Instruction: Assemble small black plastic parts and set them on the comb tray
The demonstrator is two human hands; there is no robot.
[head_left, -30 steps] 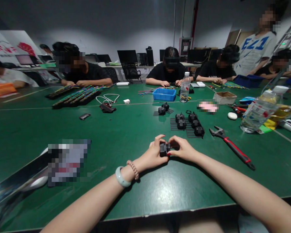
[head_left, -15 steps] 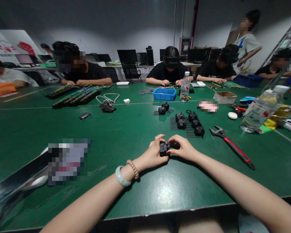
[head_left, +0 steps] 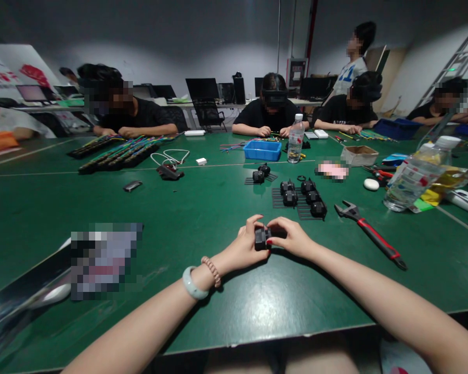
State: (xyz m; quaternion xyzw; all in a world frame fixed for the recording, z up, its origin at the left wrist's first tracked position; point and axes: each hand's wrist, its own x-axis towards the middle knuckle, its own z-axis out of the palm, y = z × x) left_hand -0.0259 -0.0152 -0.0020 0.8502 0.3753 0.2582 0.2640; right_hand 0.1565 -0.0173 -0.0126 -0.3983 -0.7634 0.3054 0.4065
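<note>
Left hand (head_left: 246,244) and right hand (head_left: 292,238) meet near the middle of the green table's (head_left: 203,218) near edge, fingers of both clamped on one small black plastic connector (head_left: 262,238); further in lie black connectors on grid trays (head_left: 302,197); to their right an adjustable wrench (head_left: 368,234).

A small part (head_left: 262,239) is held between the left hand (head_left: 242,249) and the right hand (head_left: 294,240), near the table (head_left: 203,218) edge. From there, trays (head_left: 301,203) are laid at one o'clock, a wrench (head_left: 368,235) at three, and a bin (head_left: 262,150) farther off at twelve.
</note>
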